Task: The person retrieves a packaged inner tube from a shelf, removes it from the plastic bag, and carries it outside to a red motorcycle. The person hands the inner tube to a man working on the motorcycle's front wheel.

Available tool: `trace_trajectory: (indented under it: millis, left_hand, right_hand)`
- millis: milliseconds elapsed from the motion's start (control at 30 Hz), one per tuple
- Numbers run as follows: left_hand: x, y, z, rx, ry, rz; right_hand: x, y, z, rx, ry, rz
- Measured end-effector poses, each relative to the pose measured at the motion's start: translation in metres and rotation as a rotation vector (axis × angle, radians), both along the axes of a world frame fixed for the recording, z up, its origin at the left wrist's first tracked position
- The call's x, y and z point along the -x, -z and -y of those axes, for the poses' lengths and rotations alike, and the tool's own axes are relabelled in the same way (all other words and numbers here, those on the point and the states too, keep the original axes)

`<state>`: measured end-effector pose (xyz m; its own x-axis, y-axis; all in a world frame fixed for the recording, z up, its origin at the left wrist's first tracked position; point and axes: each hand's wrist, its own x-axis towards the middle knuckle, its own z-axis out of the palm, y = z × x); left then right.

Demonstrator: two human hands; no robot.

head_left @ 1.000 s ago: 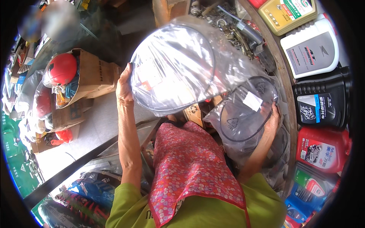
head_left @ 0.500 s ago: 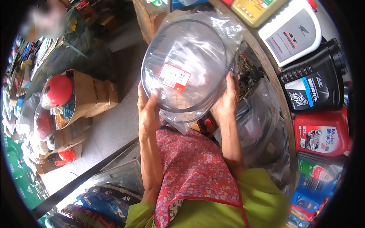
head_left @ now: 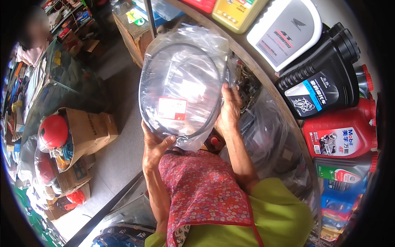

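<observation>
To your left the grey floor [head_left: 123, 154] stretches away, the largest surface around you. Your green shirt [head_left: 279, 206] fills the lower right, and the red floral apron [head_left: 210, 185] over it hangs down your front. On the floor side, well apart from you, a brown cardboard box [head_left: 92, 125] sits tilted with its open end toward the left. You have a clear plastic bag [head_left: 185, 78] raised in front of you, just past the far edge of the apron, its wrinkled film catching the light. Inside it, a black cable [head_left: 140, 92] lies coiled in a large oval loop. To your right, beyond a curved wooden edge [head_left: 263, 70], there is a row of bottles: among them a white bottle [head_left: 288, 33], a black bottle [head_left: 325, 90] and a red bottle [head_left: 337, 131]. A red round object [head_left: 53, 131] shows at the mouth of the box. Your hands are apart, both clamped on the bag: your left hand [head_left: 156, 146] grips its lower left edge, thumb on top, and your right hand [head_left: 230, 107] its right edge. Smallest is the white-and-red label [head_left: 172, 108], within the loop's outline
</observation>
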<state>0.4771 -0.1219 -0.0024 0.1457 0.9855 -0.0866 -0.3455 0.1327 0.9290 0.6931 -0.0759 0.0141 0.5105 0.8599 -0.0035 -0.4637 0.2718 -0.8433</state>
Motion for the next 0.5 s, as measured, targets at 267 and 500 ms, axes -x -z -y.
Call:
trace_trajectory:
  millis: [267, 500]
  left_hand:
    - [0.019, 0.027, -0.011, 0.129, -0.058, 0.35]
    - [0.039, 0.057, 0.002, 0.206, -0.134, 0.321]
  right_hand:
    - [-0.015, 0.0, 0.021, 0.056, -0.132, 0.169]
    - [-0.058, 0.007, 0.053, 0.219, -0.175, 0.322]
